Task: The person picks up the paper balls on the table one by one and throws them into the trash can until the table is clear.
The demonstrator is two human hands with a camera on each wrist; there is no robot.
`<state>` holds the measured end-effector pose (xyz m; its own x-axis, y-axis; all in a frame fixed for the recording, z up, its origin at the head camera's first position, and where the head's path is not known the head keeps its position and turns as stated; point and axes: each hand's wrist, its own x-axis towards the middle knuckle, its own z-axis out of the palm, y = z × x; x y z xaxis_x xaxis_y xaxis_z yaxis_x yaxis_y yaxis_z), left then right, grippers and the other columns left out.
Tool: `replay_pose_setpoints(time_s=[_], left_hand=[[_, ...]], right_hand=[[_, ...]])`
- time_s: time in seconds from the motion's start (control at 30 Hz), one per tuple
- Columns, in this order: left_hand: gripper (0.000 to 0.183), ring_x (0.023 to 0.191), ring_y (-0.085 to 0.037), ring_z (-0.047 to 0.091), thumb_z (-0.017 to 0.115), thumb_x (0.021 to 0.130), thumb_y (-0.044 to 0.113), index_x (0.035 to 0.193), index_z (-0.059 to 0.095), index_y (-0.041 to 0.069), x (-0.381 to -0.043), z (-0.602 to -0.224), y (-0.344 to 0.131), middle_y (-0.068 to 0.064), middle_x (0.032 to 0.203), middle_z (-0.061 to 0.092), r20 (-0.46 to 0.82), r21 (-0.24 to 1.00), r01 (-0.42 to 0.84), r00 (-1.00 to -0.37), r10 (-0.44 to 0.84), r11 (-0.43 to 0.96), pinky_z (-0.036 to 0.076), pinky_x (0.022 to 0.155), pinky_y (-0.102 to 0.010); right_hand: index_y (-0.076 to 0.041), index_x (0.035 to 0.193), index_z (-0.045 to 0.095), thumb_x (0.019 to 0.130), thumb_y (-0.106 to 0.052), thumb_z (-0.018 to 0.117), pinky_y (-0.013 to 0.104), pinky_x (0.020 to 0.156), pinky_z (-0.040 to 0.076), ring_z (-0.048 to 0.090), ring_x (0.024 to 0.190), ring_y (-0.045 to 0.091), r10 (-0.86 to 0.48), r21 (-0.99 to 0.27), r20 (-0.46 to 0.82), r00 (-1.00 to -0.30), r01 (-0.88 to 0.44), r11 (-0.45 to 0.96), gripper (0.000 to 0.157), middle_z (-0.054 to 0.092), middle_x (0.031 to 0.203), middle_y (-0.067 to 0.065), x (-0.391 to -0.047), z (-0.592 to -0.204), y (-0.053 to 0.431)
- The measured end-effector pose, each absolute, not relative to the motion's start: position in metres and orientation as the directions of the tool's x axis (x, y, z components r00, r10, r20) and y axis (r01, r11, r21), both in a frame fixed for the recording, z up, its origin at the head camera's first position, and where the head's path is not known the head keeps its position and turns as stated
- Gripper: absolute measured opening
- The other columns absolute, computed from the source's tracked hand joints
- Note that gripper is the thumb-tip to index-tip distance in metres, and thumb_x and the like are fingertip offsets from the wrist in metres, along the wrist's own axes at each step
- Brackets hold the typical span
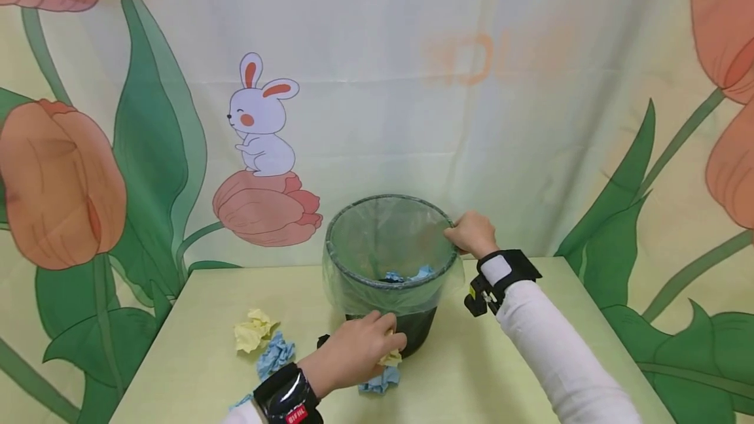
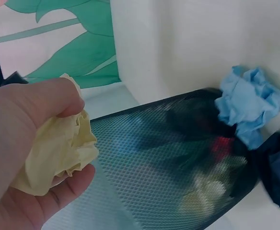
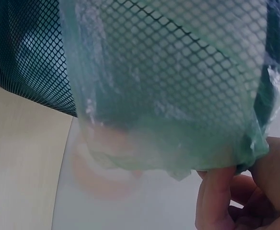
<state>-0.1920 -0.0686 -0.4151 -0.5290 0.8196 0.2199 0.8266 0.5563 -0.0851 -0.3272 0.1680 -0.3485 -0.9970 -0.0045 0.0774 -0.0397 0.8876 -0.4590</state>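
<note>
A black mesh waste bin [image 1: 419, 329] stands on the table, lined with a translucent green plastic bag [image 1: 377, 301] folded over its rim. My right hand [image 1: 473, 234] grips the rim at the right side; in the right wrist view its fingers [image 3: 216, 199] curl round the rim and the bag's edge. In front of the bin, my left hand [image 1: 356, 351] holds a crumpled yellow paper ball [image 2: 63, 151] between thumb and fingers. A crumpled blue paper ball [image 1: 379, 379] lies on the table just below that hand. More blue paper [image 1: 423, 273] shows inside the bin.
Left of the bin lie a yellow paper ball [image 1: 253, 331] and a blue one [image 1: 275, 354], with another blue scrap [image 1: 241, 402] partly behind the left wrist. A dark crumpled piece [image 2: 278, 167] lies near the bin. A printed curtain [image 1: 377, 116] hangs behind the table [image 1: 489, 371].
</note>
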Motion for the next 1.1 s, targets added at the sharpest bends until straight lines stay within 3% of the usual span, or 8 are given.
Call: replay_pose_setpoints(time_s=[0.27,0.67,0.8,1.1], left_hand=[[0.037,0.080,-0.011,0.050,0.079,0.071,0.031,0.103,0.061,0.023,-0.192,-0.389,-0.072,0.003,0.095,0.052,0.224,-0.166,0.827,-0.499,0.837,0.538,0.049,0.059,-0.018],[0.034,0.077,-0.013,0.049,0.078,0.072,0.025,0.101,0.062,0.020,-0.205,-0.361,-0.082,0.001,0.094,0.051,0.273,-0.231,0.834,-0.438,0.856,0.501,0.048,0.062,-0.019],[0.033,0.076,-0.013,0.048,0.077,0.073,0.023,0.102,0.062,0.019,-0.211,-0.343,-0.085,0.000,0.093,0.052,0.290,-0.228,0.830,-0.440,0.850,0.508,0.047,0.058,-0.020],[0.033,0.074,-0.015,0.047,0.076,0.073,0.020,0.103,0.061,0.017,-0.235,-0.316,-0.092,-0.002,0.092,0.050,0.329,-0.250,0.780,-0.489,0.808,0.573,0.043,0.050,-0.020]], right_hand=[[-0.017,0.043,0.028,0.083,-0.015,0.054,0.015,0.033,0.026,0.062,0.048,0.020,-0.010,-0.441,0.080,-0.997,-0.044,0.897,0.047,0.026,0.041,-0.007,-0.328,-0.348,0.170],[-0.017,0.043,0.029,0.082,-0.015,0.054,0.016,0.034,0.026,0.062,0.048,0.020,-0.001,-0.451,0.070,-0.998,-0.032,0.892,0.047,0.027,0.040,-0.007,-0.329,-0.349,0.172],[-0.018,0.042,0.030,0.081,-0.015,0.055,0.015,0.034,0.026,0.058,0.042,0.013,0.000,-0.451,0.078,-0.997,-0.036,0.892,0.047,0.028,0.040,-0.007,-0.329,-0.349,0.172],[-0.017,0.042,0.030,0.081,-0.014,0.055,0.015,0.033,0.024,0.059,0.043,0.016,-0.002,-0.463,0.086,-0.996,-0.042,0.885,0.046,0.028,0.040,-0.007,-0.329,-0.351,0.169]])
